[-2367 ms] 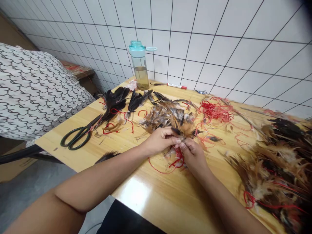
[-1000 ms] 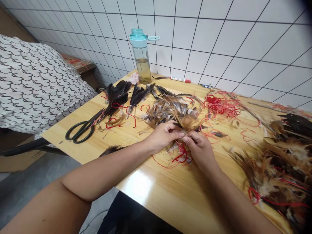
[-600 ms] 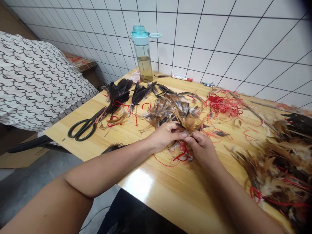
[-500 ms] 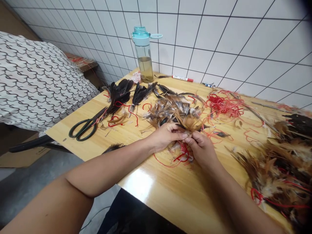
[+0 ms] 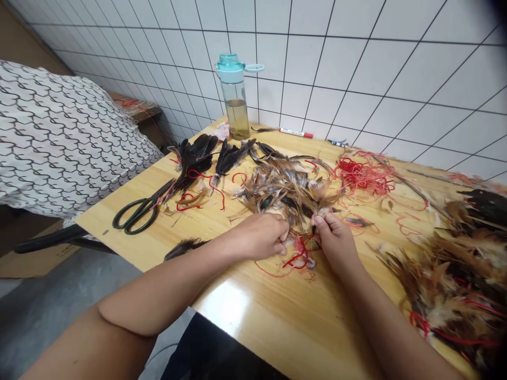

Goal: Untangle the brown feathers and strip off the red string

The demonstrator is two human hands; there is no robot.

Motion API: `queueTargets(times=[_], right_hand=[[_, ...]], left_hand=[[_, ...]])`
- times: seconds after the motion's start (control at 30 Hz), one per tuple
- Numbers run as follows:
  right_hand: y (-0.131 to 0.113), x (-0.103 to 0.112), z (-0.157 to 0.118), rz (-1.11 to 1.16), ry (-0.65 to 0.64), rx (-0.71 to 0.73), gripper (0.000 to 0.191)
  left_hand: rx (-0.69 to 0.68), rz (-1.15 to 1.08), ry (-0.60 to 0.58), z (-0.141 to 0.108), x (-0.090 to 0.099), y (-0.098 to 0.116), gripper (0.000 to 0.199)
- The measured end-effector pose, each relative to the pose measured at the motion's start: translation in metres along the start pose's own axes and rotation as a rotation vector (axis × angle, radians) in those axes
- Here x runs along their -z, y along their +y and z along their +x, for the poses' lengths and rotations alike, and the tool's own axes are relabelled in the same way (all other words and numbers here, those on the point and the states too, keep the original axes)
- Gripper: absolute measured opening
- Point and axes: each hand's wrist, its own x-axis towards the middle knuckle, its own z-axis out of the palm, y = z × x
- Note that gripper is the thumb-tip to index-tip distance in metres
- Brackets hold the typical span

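Note:
My left hand (image 5: pixel 263 237) rests curled at the lower edge of a loose heap of brown and black feathers (image 5: pixel 285 190), and I cannot tell if it holds anything. My right hand (image 5: pixel 335 240) pinches a small feather tuft (image 5: pixel 318 221) at that heap's edge between thumb and fingers. Tangled red string (image 5: pixel 301 253) with pale fluff lies on the table just below and between my hands. A larger mass of feathers tied with red string (image 5: pixel 443 279) sits to the right of my right hand.
Black-handled scissors (image 5: pixel 138 214) and black feather bunches (image 5: pixel 194 161) lie left on the wooden table (image 5: pixel 245 311). A red string tangle (image 5: pixel 362 177) lies behind. A water bottle (image 5: pixel 233 97) and a red marker (image 5: pixel 296 133) stand by the tiled wall. A patterned cushion (image 5: pixel 59 142) bulges at the table's left.
My hands, pressed together at the feather tuft before, have now come apart. The left hand has drawn back to the left, and the right hand keeps its pinch.

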Motion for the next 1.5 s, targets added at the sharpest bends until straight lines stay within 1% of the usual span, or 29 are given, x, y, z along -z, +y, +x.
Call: queueTargets(times=[0.1, 0.17, 0.27, 0.33, 0.43, 0.5, 0.57, 0.63, 0.73, 0.83, 0.97, 1.07, 1.2, 1.33, 1.43, 1.5], right_hand=[[0.009, 0.003, 0.005, -0.112, 0.020, 0.067, 0.024], [0.013, 0.006, 0.008, -0.124, 0.042, 0.087, 0.024], [0.015, 0.010, 0.010, -0.110, 0.078, 0.081, 0.023], [0.014, 0.011, 0.010, -0.086, 0.089, 0.073, 0.023], [0.011, 0.010, 0.008, -0.042, 0.104, 0.066, 0.023], [0.006, 0.008, 0.004, -0.017, 0.128, 0.047, 0.023], [0.000, 0.005, 0.000, 0.018, 0.131, 0.032, 0.023], [-0.005, 0.001, -0.004, 0.051, 0.113, 0.035, 0.023], [-0.011, -0.005, -0.009, 0.064, 0.075, 0.036, 0.022], [-0.012, -0.009, -0.011, 0.055, 0.049, 0.035, 0.024], [-0.010, -0.013, -0.013, 0.046, 0.007, 0.038, 0.027], [-0.011, -0.014, -0.013, 0.030, -0.047, 0.027, 0.025], [-0.013, -0.014, -0.013, 0.047, -0.106, 0.034, 0.022], [-0.015, -0.014, -0.013, 0.046, -0.117, 0.067, 0.021], [-0.016, -0.012, -0.013, 0.034, -0.102, 0.083, 0.020], [-0.016, -0.009, -0.012, 0.027, -0.061, 0.049, 0.021]], left_hand=[[-0.003, 0.024, 0.044, 0.003, -0.008, 0.002, 0.005], [-0.021, -0.011, 0.075, 0.002, -0.006, 0.003, 0.008], [-0.033, -0.099, 0.043, -0.002, 0.008, 0.001, 0.007], [-0.036, -0.196, 0.019, -0.004, 0.020, -0.001, 0.004], [-0.034, -0.489, 0.043, -0.005, 0.030, -0.004, 0.010], [-0.019, -0.711, 0.071, -0.003, 0.028, -0.004, 0.016], [0.010, -0.887, 0.099, 0.001, 0.021, -0.003, 0.021], [0.045, -1.008, 0.120, 0.005, 0.011, -0.001, 0.024], [0.092, -1.096, 0.160, 0.010, -0.003, 0.003, 0.029], [0.101, -1.121, 0.232, 0.014, -0.012, 0.005, 0.030], [0.104, -1.106, 0.297, 0.017, -0.017, 0.004, 0.029], [0.101, -1.025, 0.331, 0.017, -0.017, 0.004, 0.024], [0.133, -0.872, 0.374, 0.015, -0.019, 0.003, 0.018], [0.073, -0.737, 0.397, 0.015, -0.023, 0.004, 0.014], [0.044, -0.720, 0.417, 0.015, -0.018, 0.001, 0.016], [0.021, -0.733, 0.498, 0.015, -0.009, -0.003, 0.016]])
